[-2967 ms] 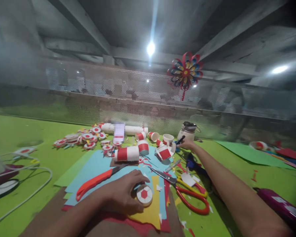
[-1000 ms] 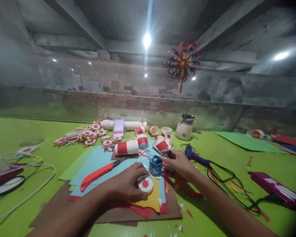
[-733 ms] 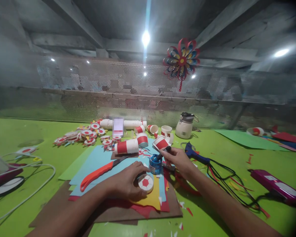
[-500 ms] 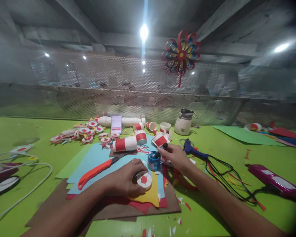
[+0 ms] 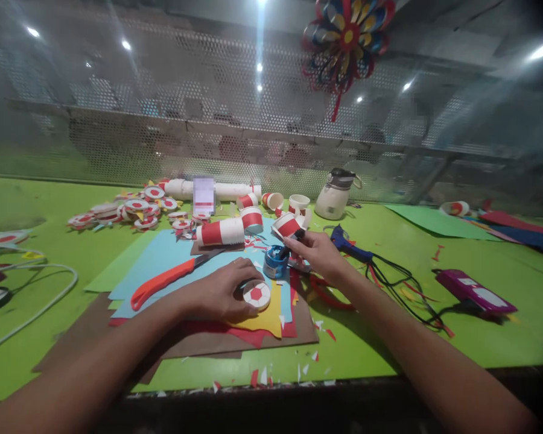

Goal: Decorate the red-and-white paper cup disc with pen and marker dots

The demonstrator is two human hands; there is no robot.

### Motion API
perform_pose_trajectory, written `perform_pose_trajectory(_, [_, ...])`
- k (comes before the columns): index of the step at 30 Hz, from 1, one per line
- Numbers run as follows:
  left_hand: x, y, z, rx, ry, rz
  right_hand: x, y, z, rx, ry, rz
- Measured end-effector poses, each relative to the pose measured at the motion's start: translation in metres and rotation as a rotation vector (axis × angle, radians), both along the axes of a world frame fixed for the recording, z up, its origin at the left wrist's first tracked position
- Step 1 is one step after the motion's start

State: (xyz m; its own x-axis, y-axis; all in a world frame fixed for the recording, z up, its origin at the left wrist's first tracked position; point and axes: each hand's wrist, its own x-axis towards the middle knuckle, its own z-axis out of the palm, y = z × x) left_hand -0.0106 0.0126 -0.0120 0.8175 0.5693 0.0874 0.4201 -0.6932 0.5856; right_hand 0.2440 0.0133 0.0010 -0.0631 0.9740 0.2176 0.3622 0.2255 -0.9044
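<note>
Over the stacked coloured paper sheets, my left hand [image 5: 228, 288] is closed around a round white disc [image 5: 257, 295] with a red hexagon and red marks at its rim. Something dark shows behind the disc, too hidden to name. My right hand [image 5: 317, 253] pinches a thick black stick [image 5: 295, 239], whose lower end is inside a small blue jar [image 5: 275, 263]. The kind of stick does not show clearly. Under the right forearm lie scissors with red handles [image 5: 330, 295], partly covered. Left of the jar lies a tool with a long orange handle [image 5: 163, 282].
Red-and-white paper cups [image 5: 220, 231] and a pile of decorated discs [image 5: 136, 206] lie toward the back. A bottle [image 5: 332, 196] stands behind. To the right are a blue glue gun [image 5: 350, 246], cables and a purple device [image 5: 475, 292]. Paper scraps litter the front edge.
The camera view has tilted down, so the table appears higher and its front edge shows. Both hands keep their holds, and the black stick stays in the jar.
</note>
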Motion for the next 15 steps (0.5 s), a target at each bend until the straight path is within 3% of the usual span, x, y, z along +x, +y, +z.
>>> perform_pose_trajectory(8, [0.000, 0.001, -0.001, 0.011, 0.009, -0.004, 0.001, -0.002, 0.006, 0.023, -0.013, 0.008])
perform_pose_trajectory(15, [0.000, 0.002, -0.002, 0.022, 0.002, -0.011, 0.002, -0.006, 0.025, 0.177, -0.025, 0.001])
